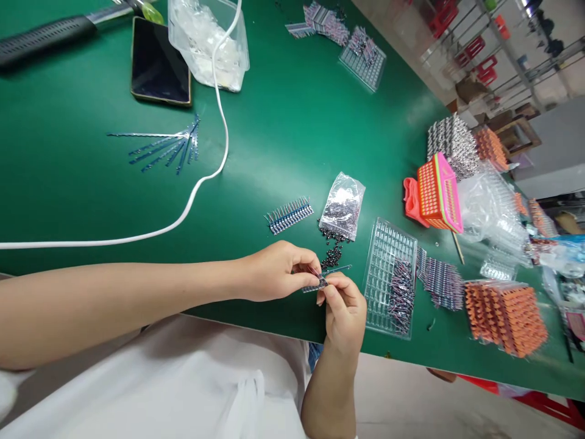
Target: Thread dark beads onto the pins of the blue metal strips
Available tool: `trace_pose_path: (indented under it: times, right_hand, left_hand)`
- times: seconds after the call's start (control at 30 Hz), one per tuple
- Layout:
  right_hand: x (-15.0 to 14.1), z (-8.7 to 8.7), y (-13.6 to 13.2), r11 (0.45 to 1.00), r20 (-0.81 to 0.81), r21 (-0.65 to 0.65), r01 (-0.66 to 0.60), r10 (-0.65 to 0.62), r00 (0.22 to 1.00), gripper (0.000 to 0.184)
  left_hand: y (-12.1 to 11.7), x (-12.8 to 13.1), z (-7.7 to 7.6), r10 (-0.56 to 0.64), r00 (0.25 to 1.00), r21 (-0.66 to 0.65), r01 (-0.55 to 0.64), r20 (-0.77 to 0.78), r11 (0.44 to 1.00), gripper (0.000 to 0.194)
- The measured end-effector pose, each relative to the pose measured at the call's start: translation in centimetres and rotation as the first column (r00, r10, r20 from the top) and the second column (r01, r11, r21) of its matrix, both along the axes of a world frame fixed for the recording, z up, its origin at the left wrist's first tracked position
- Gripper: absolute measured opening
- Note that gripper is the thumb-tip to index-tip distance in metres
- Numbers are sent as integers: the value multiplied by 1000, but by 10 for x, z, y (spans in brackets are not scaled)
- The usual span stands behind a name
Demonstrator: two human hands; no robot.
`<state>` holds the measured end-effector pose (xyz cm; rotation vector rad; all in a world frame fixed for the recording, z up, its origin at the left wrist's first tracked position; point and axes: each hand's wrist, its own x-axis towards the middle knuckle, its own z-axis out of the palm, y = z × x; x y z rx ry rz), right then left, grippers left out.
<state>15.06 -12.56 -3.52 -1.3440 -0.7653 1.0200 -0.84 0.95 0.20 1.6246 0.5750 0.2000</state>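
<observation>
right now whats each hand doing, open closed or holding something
Left hand: closed, thumb and finger pinching a small strip.
Right hand: closed, fingertips pinched at the same strip; exact grip partly hidden.

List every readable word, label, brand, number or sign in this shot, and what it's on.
None legible.
Phone: screen dark, no characters visible.
Clear bag of dark beads: no print I can make out.
Black tool handle: textured, no lettering I can make out.
Strip held in the fingers: too small to tell if marked.
Bagged items at the right edge: too blurred to read any print.
</observation>
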Motion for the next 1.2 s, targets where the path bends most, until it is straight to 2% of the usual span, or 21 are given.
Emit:
trace_pose_path:
  times: [0.17, 0.3, 0.37, 0.47, 0.53, 0.57, 0.67, 0.73, 0.83, 0.93, 1.0, 1.07, 1.13, 1.2]
  right_hand:
    - [0, 1, 0, 997, -105, -22, -76, 74, 992, 10]
    - [-2, 3, 1, 995, -77, -64, -83, 78, 994, 17]
    - [-3, 8, -2, 995, 21, -75, -68, 70, 997, 16]
    - [2, 20, -12, 997, 318, -74, 36, -11, 948, 13]
    - [19, 30, -21, 985, 542, -40, 168, -120, 832, 14]
    - [32, 34, -26, 972, 652, -25, 234, -162, 741, 15]
    - [86, 43, -34, 894, 891, 61, 444, -249, 380, 23]
    - [128, 45, -34, 874, 952, 68, 481, -200, 229, 29]
    - [175, 42, -29, 885, 993, 33, 465, -80, 83, 36]
    - [182, 37, -25, 904, 998, -3, 428, -22, 53, 39]
    - [162, 35, -25, 913, 999, 6, 408, -26, 43, 38]
    - [129, 34, -26, 937, 998, 22, 349, -42, 52, 33]
    - [91, 32, -25, 975, 989, 10, 222, -43, 144, 24]
    - [60, 28, -21, 994, 958, -62, 92, 34, 284, 18]
  left_hand:
    - [4, -4, 4, -141, 990, 17, 141, 15, 990, 21]
    - [5, -4, 3, -158, 987, -35, 158, -9, 987, 22]
    - [4, -2, 2, -127, 992, -72, 126, -2, 989, 22]
    - [3, 0, -1, -52, 999, -138, 51, -5, 989, 23]
    - [4, 1, -3, 11, 1000, -175, -13, -13, 984, 26]
    - [4, 1, -5, 43, 999, -187, -46, -19, 981, 27]
    - [6, 2, -8, 109, 994, -188, -112, -26, 976, 28]
    - [7, 2, -9, 137, 990, -173, -138, -20, 975, 28]
    - [10, 3, -9, 186, 982, -149, -186, -20, 971, 28]
    - [13, 4, -10, 215, 976, -131, -216, -22, 967, 26]
    - [13, 4, -11, 218, 976, -131, -219, -27, 967, 25]
    - [13, 4, -12, 215, 976, -133, -217, -29, 967, 25]
    - [12, 5, -12, 217, 976, -134, -219, -25, 967, 24]
    - [12, 5, -12, 224, 974, -134, -225, -24, 965, 24]
